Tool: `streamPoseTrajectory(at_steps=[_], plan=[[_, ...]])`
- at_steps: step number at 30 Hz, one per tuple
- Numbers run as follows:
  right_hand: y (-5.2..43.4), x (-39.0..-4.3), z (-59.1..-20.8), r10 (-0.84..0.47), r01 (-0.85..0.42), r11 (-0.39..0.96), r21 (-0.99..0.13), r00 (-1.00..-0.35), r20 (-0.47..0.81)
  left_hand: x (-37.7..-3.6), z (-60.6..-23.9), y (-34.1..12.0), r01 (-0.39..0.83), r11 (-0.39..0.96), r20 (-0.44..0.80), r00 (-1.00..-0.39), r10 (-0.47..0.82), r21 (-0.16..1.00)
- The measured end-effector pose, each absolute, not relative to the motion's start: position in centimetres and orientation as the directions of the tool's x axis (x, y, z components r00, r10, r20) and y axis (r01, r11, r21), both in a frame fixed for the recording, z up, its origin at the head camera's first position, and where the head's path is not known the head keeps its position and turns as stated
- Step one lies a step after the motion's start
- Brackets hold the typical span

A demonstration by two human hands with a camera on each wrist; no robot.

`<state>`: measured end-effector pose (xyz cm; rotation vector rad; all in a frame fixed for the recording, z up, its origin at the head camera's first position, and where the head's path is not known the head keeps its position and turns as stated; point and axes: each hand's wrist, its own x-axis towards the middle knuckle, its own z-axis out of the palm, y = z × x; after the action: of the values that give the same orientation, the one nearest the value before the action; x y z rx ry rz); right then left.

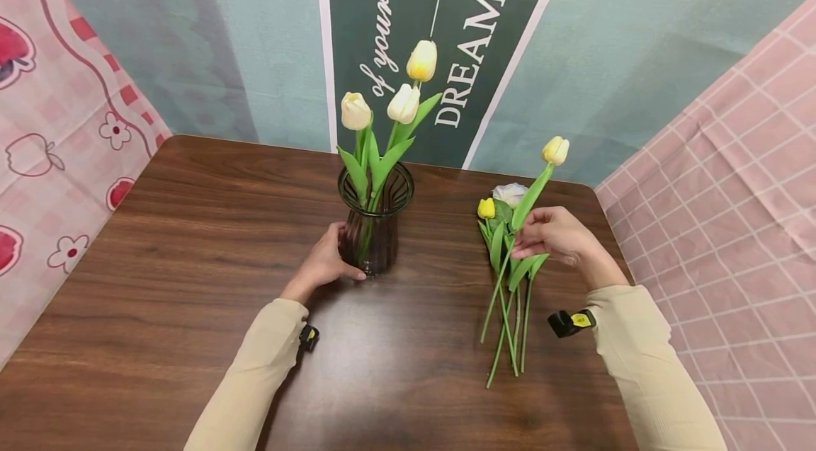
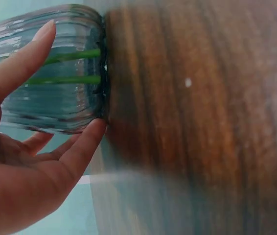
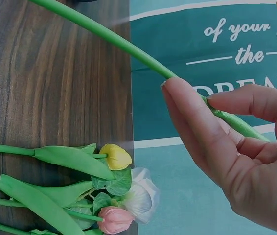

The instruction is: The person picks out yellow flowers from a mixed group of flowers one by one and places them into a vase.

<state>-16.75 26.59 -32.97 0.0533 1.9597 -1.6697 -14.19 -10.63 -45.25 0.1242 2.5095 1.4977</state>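
A dark ribbed glass vase (image 1: 376, 224) stands mid-table with three pale yellow tulips (image 1: 404, 104) in it. My left hand (image 1: 326, 261) grips its lower part; in the left wrist view my fingers (image 2: 16, 68) lie along the vase (image 2: 65, 103), with green stems showing through the glass. My right hand (image 1: 530, 238) pinches the stem of a yellow tulip (image 1: 556, 150) and holds it tilted above a loose bunch of flowers (image 1: 505, 281) lying on the table. The right wrist view shows that stem (image 3: 104, 32) running between thumb and fingers of my right hand (image 3: 203, 100).
The brown wooden table (image 1: 191, 260) ends at a teal backdrop with a dark green banner (image 1: 446, 26). Pink cloths hang left (image 1: 57, 118) and right (image 1: 733, 189). The loose bunch includes a yellow bud (image 3: 115, 156), a white bloom (image 3: 141, 196) and a pink bud (image 3: 114, 219).
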Motion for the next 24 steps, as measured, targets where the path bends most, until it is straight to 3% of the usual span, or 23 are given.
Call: streamPoseTrajectory(at_steps=[24], plan=[[26.6, -16.8, -30.8, -0.322, 0.368, 0.208, -0.906, -0.849, -0.419, -14.2, -45.2, -11.0, -0.048, 0.441, -0.157, -0.964, 0.213, 0.896]])
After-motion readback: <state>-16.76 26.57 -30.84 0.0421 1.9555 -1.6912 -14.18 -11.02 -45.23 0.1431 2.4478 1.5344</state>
